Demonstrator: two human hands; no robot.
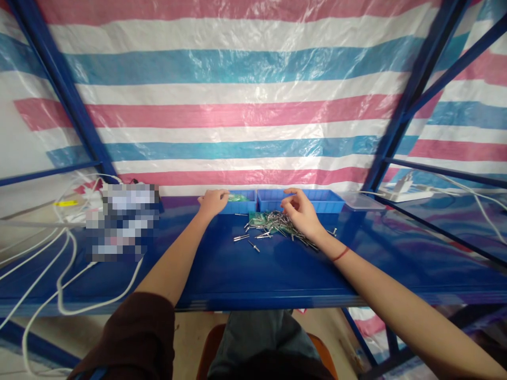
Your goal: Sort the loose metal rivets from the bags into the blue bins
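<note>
In the frame's centre, many thin silver metal pins are left loose on the glossy blue surface, so the work seems only partly done. Green material is already contained in the small blue plastic tray, where the left hand is placed. Over the pins, the right hand is held, fingers bent; whether either hand grips anything cannot be told.

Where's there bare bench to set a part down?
Bare blue tabletop between the metal rivets and its front edge; another patch right of the right forearm, in front of the clear plastic piece. Crowded: around the right hand and blue bins; left side, white cables.
</note>
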